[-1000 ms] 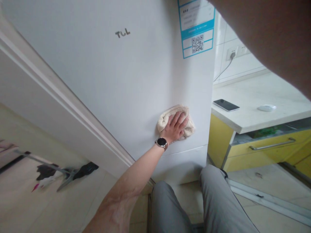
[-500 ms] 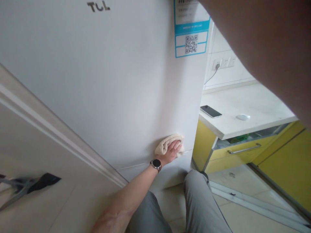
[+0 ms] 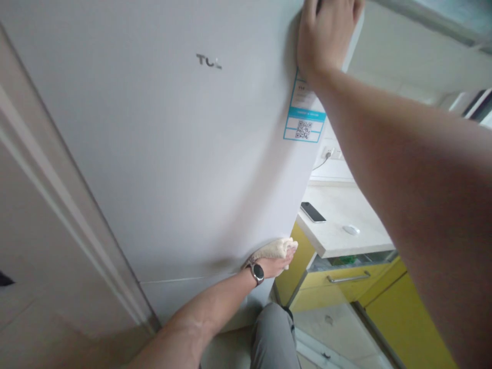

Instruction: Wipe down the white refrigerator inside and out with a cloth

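A folded cream cloth (image 3: 271, 249) lies against the lower part of a white refrigerator door (image 3: 172, 169) marked TCL, by its right edge. My left hand (image 3: 277, 265), with a watch on the wrist, is closed on the cloth and presses it to the door just above a horizontal seam. Up at the door's right edge, my right hand (image 3: 326, 38) lies against the surface, covering the top of a blue-and-white label (image 3: 305, 115). Its fingers are apart with nothing seen in them, though the frame's top cuts off their tips.
Right of the refrigerator, a white countertop (image 3: 338, 205) bears a phone (image 3: 313, 212) and a small white oval object (image 3: 351, 230). Below are yellow cabinets (image 3: 409, 318) and a drawer with a metal handle (image 3: 349, 278). My knee (image 3: 273, 333) is close to the door's bottom.
The cloth and my left hand have slid right to the door's edge. My right hand has come into view at the top, and the camera view has shifted.
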{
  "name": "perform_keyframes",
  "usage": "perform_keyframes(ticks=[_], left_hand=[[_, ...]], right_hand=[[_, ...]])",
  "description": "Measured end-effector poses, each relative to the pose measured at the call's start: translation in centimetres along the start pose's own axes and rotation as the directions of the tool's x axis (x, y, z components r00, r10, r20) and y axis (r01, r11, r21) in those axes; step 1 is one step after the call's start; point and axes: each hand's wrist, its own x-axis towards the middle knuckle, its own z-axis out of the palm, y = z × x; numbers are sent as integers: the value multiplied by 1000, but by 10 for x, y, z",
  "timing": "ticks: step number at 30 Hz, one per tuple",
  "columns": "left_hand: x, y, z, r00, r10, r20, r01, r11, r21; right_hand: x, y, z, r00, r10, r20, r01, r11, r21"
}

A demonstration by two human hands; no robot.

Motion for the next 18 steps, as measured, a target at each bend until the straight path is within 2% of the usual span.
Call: perform_keyframes(ticks=[2,5,8,12,18], left_hand=[[10,-13,-1,1000,-14,-18,14,1000,10],[12,-29,5,964,-204,-170,163,960,-227],[6,-47,9,923,-304,-236,187,891,-414],[1,-84,3,898,-356,-259,189,843,-504],[0,-159,-17,858,-456,-238,276,799,-534]], right_hand=[[1,-12,-2,995,54,-83,-57,998,-31],[-4,-13,-1,995,64,-73,-67,997,-38],[-6,-8,1,995,51,-85,-57,996,-72],[-5,-2,7,992,9,-130,-24,993,-118],[-2,10,12,987,-68,-148,46,988,-144]])
